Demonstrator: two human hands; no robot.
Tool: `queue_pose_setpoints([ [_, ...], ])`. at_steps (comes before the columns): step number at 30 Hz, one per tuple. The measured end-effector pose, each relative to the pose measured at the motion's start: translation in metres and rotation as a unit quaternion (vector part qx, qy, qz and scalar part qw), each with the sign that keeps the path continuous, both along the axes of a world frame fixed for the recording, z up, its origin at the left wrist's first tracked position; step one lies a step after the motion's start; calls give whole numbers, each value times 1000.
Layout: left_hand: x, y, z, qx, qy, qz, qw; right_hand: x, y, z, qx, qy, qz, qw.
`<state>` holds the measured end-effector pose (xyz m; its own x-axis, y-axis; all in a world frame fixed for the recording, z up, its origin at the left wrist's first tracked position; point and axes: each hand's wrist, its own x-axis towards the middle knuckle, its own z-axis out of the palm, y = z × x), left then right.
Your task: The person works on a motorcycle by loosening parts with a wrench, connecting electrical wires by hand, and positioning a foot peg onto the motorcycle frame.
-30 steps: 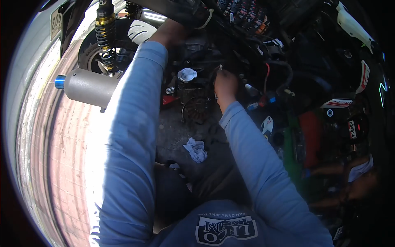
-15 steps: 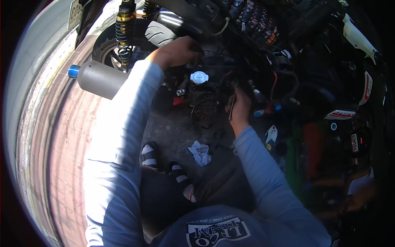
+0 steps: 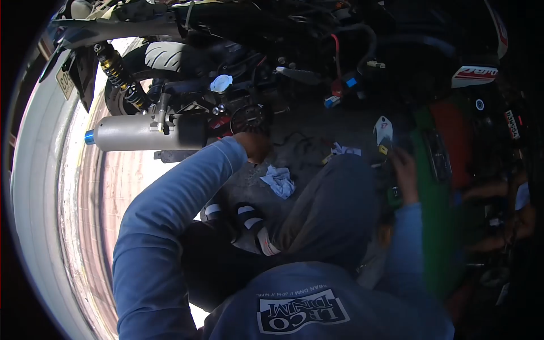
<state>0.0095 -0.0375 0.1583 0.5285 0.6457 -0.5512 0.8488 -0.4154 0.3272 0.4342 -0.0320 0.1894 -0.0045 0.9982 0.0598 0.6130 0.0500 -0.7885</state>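
Observation:
My left hand (image 3: 253, 148) is closed beside the round finned fan (image 3: 249, 118) on the scooter's engine. Its fingers curl down out of view, so whatever they hold is hidden. My right hand (image 3: 404, 173) reaches low on the right side, fingers stretched out, over small dark items on the ground. Just above those fingertips lies a white pointed panel (image 3: 383, 130) with a red mark, a small yellow piece (image 3: 383, 150) at its lower end. Above the fan sits a silver round cap (image 3: 221, 84). A crumpled white cloth (image 3: 278, 182) rests on the floor near my feet.
A grey exhaust muffler (image 3: 150, 133) juts out at left, below a gold-and-black shock absorber (image 3: 116, 71) and the rear tyre (image 3: 164, 55). Wires with blue connectors (image 3: 332, 101) hang mid-right. A green surface (image 3: 433, 209) lies at right; another person's arms (image 3: 487, 243) show beyond it.
My left hand has come down from the upper engine area to the fan. My right hand has left the engine, where it held a thin metal rod, and moved down right. The view has shifted.

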Motion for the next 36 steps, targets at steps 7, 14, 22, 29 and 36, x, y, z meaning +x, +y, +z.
queue_pose_setpoints([
  [7, 7, 1, -47, -53, 46, -30, 997, 74, -115, -145, -302, -78, -5, 950],
  [14, -23, -16, -26, -35, 104, 56, 992, 70, -80, -200, -331, -106, 152, 925],
  [22, 59, 2, -30, 24, 6, 102, 994, 4, -75, -260, -344, -97, 167, 919],
  [29, 145, 4, -12, -40, 95, 436, 894, 1, -95, -310, -144, -152, 68, 975],
  [36, 16, -45, -127, -24, -130, 433, 892, 22, -72, -304, -36, -171, -45, 984],
])
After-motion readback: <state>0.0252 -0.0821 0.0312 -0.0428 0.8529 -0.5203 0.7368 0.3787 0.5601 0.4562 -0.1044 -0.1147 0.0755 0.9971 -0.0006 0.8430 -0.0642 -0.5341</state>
